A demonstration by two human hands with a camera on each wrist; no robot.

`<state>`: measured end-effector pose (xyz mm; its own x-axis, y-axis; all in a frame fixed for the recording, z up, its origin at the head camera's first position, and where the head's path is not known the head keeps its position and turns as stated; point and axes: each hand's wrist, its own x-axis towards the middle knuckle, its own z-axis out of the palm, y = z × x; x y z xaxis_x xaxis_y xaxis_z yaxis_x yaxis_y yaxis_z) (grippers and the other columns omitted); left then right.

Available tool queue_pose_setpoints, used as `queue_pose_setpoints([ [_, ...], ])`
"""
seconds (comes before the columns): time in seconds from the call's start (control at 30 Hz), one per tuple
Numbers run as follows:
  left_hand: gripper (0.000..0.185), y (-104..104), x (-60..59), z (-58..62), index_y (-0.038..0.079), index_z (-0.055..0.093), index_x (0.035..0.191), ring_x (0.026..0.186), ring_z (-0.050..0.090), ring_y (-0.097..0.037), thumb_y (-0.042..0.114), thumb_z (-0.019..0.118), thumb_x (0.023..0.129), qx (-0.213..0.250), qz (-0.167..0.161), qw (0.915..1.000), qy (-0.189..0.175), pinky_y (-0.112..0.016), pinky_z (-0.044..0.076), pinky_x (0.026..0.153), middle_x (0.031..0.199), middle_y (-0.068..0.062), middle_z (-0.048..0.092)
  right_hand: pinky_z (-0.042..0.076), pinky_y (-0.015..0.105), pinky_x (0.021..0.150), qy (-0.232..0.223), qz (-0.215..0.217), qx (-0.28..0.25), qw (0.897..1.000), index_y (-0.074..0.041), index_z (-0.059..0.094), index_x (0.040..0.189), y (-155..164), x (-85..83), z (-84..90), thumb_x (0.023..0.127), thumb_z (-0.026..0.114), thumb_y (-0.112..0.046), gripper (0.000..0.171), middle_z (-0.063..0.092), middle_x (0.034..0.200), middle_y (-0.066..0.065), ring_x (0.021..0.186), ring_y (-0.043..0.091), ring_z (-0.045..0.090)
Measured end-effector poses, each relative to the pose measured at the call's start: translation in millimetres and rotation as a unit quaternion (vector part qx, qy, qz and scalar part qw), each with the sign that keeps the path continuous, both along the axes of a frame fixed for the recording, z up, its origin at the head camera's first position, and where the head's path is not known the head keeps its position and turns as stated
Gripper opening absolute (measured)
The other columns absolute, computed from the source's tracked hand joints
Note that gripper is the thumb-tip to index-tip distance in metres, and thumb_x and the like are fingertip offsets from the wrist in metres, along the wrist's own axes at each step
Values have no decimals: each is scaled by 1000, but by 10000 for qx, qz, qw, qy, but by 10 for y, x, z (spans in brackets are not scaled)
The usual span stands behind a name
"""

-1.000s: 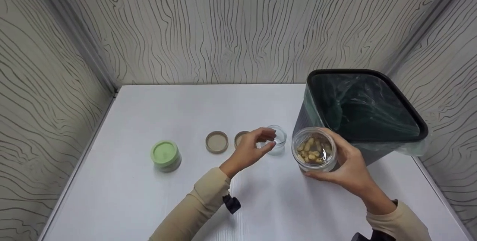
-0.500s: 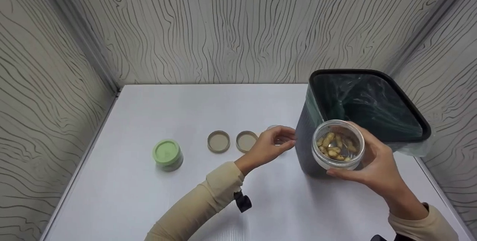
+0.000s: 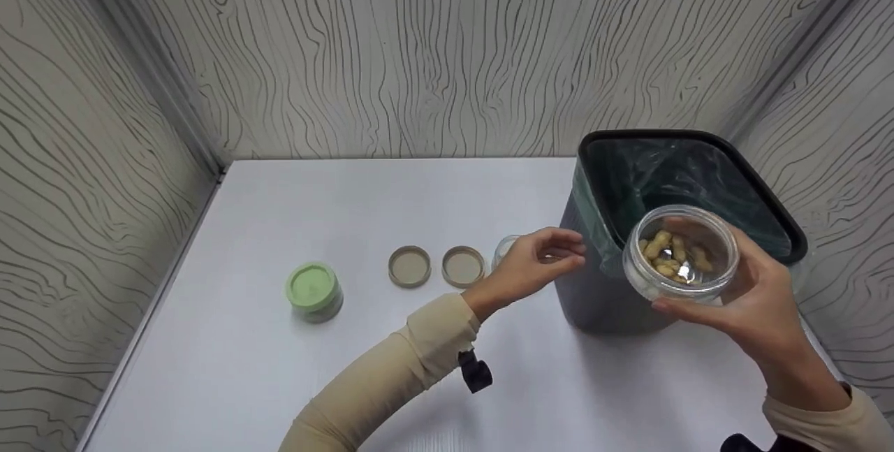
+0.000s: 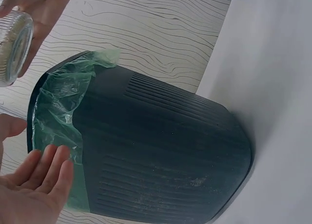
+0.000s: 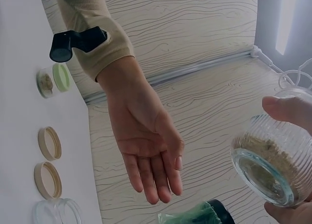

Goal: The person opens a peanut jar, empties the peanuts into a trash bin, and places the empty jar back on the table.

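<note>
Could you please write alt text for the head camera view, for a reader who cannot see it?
A right hand holds an open glass jar of peanuts above a dark lined bin on a white table; the open left hand reaches toward the bin.

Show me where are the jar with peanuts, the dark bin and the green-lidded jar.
jar with peanuts [image 3: 679, 253], head view, on its open mouth, above the nuts.
dark bin [image 4: 161, 151], left wrist view, on its ribbed outer wall.
green-lidded jar [image 3: 311, 285], head view, on the middle of its lid.
</note>
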<state>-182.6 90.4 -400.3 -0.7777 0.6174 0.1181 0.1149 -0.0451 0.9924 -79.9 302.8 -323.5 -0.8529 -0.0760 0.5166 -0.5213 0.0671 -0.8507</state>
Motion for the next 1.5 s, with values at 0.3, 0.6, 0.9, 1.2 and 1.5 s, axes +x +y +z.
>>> queue_pose_setpoints([
  [0.3,34,151,-65,110,0,58,125,101,67,-13,8,61,92,407,176,9957,-813,-21,55,90,122,-21,63,50,14,95,62,-195,-59,9998,19,41,133,89,-12,55,46,66,40,92,63,126,10,118,14,57],
  [0.6,33,278,-100,199,0,58,124,106,69,-23,9,61,93,403,139,9881,-1476,-23,56,89,121,-22,66,49,12,96,99,-323,156,9993,17,42,133,138,-36,88,46,68,39,93,63,126,8,118,12,57],
  [0.9,24,408,-123,243,4,63,110,79,65,-5,21,63,93,425,431,9790,-1945,-34,55,95,98,-5,69,45,9,98,218,-679,315,9970,11,47,133,264,-117,96,49,70,36,91,63,126,5,120,11,54],
  [1.2,9,520,-117,282,10,61,88,69,55,-4,17,65,91,463,755,9676,-2363,-19,54,72,73,6,56,45,5,93,569,-1810,1794,9653,6,49,135,350,-201,74,45,76,31,97,63,123,-7,113,4,58],
  [1.5,16,538,-94,293,12,59,74,62,54,-5,11,64,90,667,653,9634,-2512,-14,48,59,66,6,54,45,4,92,703,-1888,1965,9596,6,48,135,414,-234,72,44,76,31,99,62,123,-8,111,2,59],
])
